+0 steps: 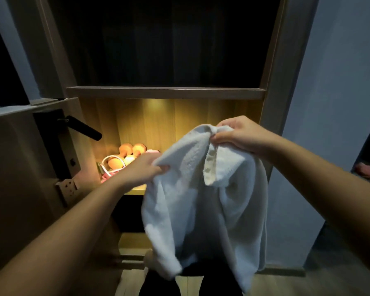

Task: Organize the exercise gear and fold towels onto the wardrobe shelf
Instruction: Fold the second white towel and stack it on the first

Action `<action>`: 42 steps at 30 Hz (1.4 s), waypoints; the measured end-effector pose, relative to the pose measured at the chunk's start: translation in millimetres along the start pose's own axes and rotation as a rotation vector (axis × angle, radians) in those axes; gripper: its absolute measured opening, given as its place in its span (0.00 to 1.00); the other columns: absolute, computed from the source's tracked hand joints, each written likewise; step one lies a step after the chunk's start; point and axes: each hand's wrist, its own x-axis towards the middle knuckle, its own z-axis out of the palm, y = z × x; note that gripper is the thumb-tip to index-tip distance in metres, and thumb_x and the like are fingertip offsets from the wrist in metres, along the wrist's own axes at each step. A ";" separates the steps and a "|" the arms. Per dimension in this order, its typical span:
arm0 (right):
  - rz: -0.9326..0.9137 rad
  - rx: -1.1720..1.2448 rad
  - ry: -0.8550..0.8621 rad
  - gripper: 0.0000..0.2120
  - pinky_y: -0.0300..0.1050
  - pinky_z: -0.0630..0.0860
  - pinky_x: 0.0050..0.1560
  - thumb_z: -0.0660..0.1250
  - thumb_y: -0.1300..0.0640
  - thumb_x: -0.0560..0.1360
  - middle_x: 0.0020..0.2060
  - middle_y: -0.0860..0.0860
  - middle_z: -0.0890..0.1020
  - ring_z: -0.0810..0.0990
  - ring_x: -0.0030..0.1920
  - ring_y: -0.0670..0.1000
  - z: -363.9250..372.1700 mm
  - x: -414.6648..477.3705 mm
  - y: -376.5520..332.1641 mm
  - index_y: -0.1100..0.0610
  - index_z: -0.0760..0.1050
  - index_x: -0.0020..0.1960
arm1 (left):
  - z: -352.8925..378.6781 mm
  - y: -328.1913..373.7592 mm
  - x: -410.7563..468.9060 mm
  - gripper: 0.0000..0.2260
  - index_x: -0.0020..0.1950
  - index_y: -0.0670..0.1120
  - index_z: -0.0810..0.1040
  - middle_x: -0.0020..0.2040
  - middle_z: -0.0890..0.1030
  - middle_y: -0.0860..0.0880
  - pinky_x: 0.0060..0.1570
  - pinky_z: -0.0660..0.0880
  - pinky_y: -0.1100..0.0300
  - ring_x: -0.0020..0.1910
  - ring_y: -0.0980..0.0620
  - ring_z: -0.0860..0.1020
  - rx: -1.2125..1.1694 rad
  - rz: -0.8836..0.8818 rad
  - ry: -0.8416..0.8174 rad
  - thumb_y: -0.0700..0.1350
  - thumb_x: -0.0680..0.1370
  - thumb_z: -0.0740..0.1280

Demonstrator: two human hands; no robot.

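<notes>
Head view looks down into a tall open wardrobe (273, 82). The top half is dark and the lower part glows warm from a light under the board. In front of it hangs the big thing here, a white towel (201, 199), held up in the air between both hands and drooping low toward the floor, not on any shelf yet. Behind it is the lit shelf (135, 191), which I'd guess is where it ends up once folded.

Grip wise, the left hand (143, 167) has its fingers curled round the towel's left edge. The right hand (237, 133) pinches a bunched bit of hem up higher, thumb and fingers closed tight. Both grips have cloth in them, nothing else.

Handling: it looks like terry, so light, floppy, zero stiffness, and it shouldn't slip much. It sags wherever it isn't held, so I'd take it by two corners of one edge and pull it flat before folding. The right side is scrunched, so that grip probably wants to slide out to a real corner.

Smaller stuff: a few orange dumbbells (126, 154) sit at the left of the lit shelf, with a white cord (104, 163) looped just beside them. A black door handle (81, 128) sticks out on the left.
</notes>
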 end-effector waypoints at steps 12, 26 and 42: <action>0.240 -0.085 -0.369 0.10 0.46 0.79 0.47 0.74 0.56 0.67 0.40 0.54 0.85 0.83 0.41 0.51 -19.1 -41.7 -39.9 0.61 0.83 0.45 | -30.8 67.8 -39.0 0.21 0.54 0.42 0.82 0.55 0.81 0.40 0.62 0.73 0.47 0.55 0.43 0.79 -0.154 -0.445 -0.297 0.46 0.62 0.73; 0.626 -0.695 -0.627 0.11 0.47 0.72 0.46 0.69 0.46 0.71 0.40 0.49 0.75 0.75 0.43 0.55 206.0 -123.9 178.5 0.53 0.77 0.47 | 190.4 -118.4 -114.2 0.15 0.68 0.46 0.76 0.72 0.68 0.43 0.66 0.63 0.59 0.69 0.45 0.67 0.093 -0.821 -0.461 0.45 0.81 0.60; 0.244 -0.324 -0.524 0.19 0.42 0.73 0.55 0.64 0.45 0.76 0.62 0.40 0.78 0.77 0.58 0.48 269.4 -131.0 187.9 0.39 0.70 0.67 | 150.1 -148.2 -160.1 0.08 0.53 0.44 0.82 0.49 0.84 0.43 0.47 0.76 0.59 0.47 0.50 0.81 -0.663 -0.977 0.040 0.42 0.78 0.64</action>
